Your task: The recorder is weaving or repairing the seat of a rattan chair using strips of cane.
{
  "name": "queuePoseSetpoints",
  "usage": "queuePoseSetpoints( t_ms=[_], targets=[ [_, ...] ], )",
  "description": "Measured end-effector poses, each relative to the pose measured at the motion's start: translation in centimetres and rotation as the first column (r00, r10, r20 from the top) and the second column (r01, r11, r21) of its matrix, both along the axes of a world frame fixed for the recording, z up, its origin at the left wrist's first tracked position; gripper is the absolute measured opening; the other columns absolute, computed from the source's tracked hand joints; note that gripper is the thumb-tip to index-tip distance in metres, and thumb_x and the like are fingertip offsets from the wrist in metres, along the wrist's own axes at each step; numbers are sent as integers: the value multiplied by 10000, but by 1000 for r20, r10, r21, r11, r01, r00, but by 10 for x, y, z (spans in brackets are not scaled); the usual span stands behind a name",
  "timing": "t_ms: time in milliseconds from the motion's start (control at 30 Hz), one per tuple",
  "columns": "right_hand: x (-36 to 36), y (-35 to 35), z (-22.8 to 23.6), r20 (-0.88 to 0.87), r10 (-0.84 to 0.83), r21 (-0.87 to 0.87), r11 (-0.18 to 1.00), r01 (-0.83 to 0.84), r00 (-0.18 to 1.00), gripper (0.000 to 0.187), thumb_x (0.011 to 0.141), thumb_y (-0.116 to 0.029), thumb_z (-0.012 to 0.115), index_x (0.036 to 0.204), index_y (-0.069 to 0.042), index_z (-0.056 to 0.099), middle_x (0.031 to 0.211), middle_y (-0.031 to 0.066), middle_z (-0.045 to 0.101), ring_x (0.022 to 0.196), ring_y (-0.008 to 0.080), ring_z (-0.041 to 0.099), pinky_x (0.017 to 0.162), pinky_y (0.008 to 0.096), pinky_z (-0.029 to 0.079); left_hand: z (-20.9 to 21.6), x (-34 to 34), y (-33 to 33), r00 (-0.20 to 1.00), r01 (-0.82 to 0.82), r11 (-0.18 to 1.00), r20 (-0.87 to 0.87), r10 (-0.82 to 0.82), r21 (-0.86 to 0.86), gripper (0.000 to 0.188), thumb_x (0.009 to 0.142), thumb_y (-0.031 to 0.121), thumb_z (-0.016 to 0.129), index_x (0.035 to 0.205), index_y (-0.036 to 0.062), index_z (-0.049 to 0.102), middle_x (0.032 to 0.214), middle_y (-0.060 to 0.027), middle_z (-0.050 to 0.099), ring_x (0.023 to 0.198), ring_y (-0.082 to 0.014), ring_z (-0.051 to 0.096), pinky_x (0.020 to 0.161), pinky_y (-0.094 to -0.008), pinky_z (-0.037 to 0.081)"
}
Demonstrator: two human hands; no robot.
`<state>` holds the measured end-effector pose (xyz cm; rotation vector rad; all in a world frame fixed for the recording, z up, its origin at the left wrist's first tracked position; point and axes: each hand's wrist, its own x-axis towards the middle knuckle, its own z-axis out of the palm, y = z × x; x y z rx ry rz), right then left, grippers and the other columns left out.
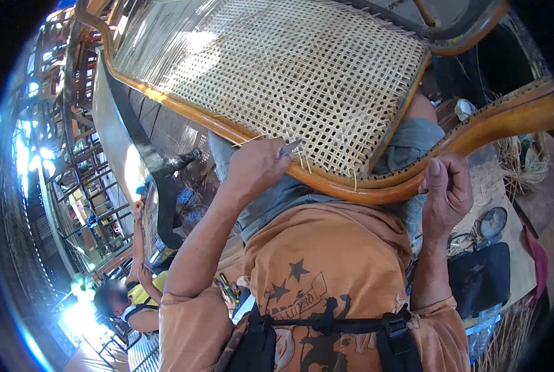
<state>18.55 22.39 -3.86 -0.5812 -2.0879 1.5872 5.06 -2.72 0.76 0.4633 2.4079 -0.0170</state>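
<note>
A wooden chair frame (351, 191), glossy brown with curved arms, lies across my lap. Woven cane webbing (314, 80) is stretched over it, with loose strand ends sticking out along the near edge. My left hand (258, 166) is closed at this edge, gripping a small knife (291, 147) whose grey pointed blade rests over the weave. At the right, my right hand (447, 192) is curled beside the curved rail, thumb against the fingers. Whatever it may be pinching cannot be made out. A row of small holes runs along the rail near it.
On the left, another person (134, 304) reaches up to a second caned piece (119, 130). Bundled cane strands (522, 158), a round metal tin (492, 223) and a black flat panel (478, 276) lie at my right. Pliers (229, 288) lie near my left elbow.
</note>
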Motion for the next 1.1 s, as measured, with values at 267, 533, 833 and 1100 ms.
queuePoseSetpoints(
  t_ms=[267,533,833,1100],
  targets=[
    [9,18,-5,-203,38,-551,822,-146,979,116,904,-119,527,867,-9,522,725,47,485,506,100,450,454,221,397,24,21,-121,821,-558,815,-38,570,157,300,843,310,541,786,17,571,675,-112,585,566,-231,565,509,-346,432],
    [17,31,-6,-276,-129,-743,657,-127,952,173,917,-187,507,839,-33,501,749,62,482,523,126,448,462,255,396,2,80,-80,291,-911,45,561,775,410,332,898,357,500,854,35,573,670,-25,532,450,-86,439,408,-211,380],
    [43,81,-18,-110,-402,-622,741,252,909,140,905,-183,533,894,-44,527,719,22,485,578,116,455,516,249,386,-30,76,-22,417,-900,224,588,693,375,372,907,377,492,953,10,535,705,-43,539,426,-92,427,385,-220,364],
    [70,75,-69,137,-461,-596,668,445,877,163,902,-211,545,881,-50,560,667,-2,505,549,70,456,487,209,370,-61,83,-11,257,-867,-61,548,796,495,333,859,360,570,695,107,427,507,1,383,381,-113,387,359,-252,350]
  ],
)
